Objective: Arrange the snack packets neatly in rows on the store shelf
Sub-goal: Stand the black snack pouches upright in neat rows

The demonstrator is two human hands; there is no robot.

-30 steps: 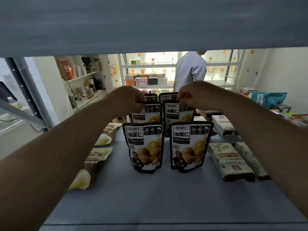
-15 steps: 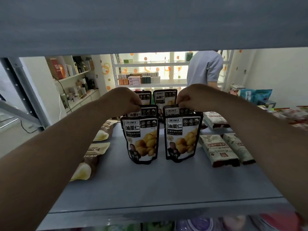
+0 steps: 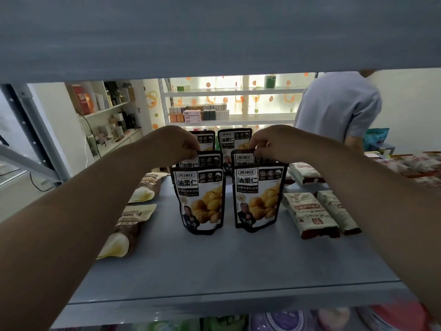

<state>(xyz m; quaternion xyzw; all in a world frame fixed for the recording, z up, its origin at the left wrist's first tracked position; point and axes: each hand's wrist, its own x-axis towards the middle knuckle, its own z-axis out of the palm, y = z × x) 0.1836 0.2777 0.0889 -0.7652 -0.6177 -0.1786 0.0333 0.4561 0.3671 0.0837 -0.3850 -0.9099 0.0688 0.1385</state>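
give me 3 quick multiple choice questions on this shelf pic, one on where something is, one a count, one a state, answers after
1. Where do the white packets with red-brown ends lie relative to the black pouches?
A) to their left
B) to their right
C) stacked on top of them

2. How many black pouches show on the shelf?
A) three
B) six
C) ten

3. What are the left hand and right hand doing?
A) each pinches the top of a second-row pouch
B) both rest flat on the shelf
C) both hang idle away from the shelf

Answers:
1 B, they lie flat beside the right column.
2 B, two columns stand three rows deep.
3 A, the left hand pinches the left second-row pouch, the right hand the right second-row pouch.
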